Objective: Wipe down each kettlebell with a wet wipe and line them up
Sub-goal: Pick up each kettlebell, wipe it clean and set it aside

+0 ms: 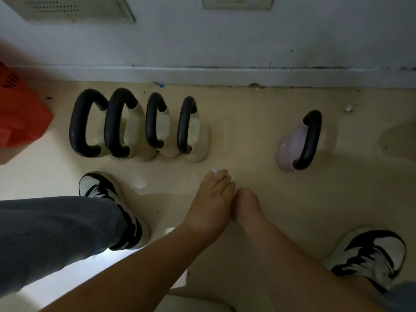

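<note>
Several cream kettlebells [198,140] with black handles stand side by side in a row near the wall, left of centre. A lilac kettlebell [290,149] with a black handle stands alone further right. In front of the gap between them my two hands meet over the floor. My left hand [211,199] pinches a white wet wipe [219,172], which shows at its fingertips. My right hand [247,204] is curled against the left one, its fingers tucked under at the wipe's edge. Neither hand touches a kettlebell.
A white wall with a skirting board [247,75] runs behind the kettlebells. A red crate [20,118] stands at the far left. My two black-and-white shoes [112,206] [371,255] stand on the cream floor either side of my arms. Small scraps of litter [349,108] lie near the wall.
</note>
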The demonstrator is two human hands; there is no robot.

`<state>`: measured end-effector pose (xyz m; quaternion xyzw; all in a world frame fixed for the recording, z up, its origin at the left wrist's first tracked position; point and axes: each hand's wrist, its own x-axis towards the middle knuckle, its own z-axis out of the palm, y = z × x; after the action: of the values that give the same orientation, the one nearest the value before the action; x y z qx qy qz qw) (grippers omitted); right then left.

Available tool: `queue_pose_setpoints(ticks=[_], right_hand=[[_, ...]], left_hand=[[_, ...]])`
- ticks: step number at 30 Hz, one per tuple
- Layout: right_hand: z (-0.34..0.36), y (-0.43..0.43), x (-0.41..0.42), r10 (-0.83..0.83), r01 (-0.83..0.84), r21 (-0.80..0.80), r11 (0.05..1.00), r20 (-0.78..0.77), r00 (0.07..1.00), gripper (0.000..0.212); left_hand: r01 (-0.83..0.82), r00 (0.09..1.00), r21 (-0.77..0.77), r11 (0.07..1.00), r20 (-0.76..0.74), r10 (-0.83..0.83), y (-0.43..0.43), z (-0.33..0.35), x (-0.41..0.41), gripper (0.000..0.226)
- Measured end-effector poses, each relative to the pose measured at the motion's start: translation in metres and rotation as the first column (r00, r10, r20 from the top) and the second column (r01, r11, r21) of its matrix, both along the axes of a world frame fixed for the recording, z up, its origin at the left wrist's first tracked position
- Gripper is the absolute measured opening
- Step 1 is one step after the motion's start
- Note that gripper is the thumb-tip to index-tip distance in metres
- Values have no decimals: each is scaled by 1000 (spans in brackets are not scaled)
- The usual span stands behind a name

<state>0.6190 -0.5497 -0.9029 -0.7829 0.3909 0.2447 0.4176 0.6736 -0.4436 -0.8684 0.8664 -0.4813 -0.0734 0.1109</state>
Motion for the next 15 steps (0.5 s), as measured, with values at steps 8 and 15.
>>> queue_pose_setpoints(ticks=[8, 15], right_hand=[[1, 3, 0, -150, 141, 127, 982, 63, 987, 36], [10, -2, 5, -126, 121, 136, 983, 22, 992, 16]], left_hand=[[-253, 711, 584, 771, -428, 558, -73, 7, 67, 27], [-418, 723, 133, 899, -550, 417, -12, 14, 5, 42]])
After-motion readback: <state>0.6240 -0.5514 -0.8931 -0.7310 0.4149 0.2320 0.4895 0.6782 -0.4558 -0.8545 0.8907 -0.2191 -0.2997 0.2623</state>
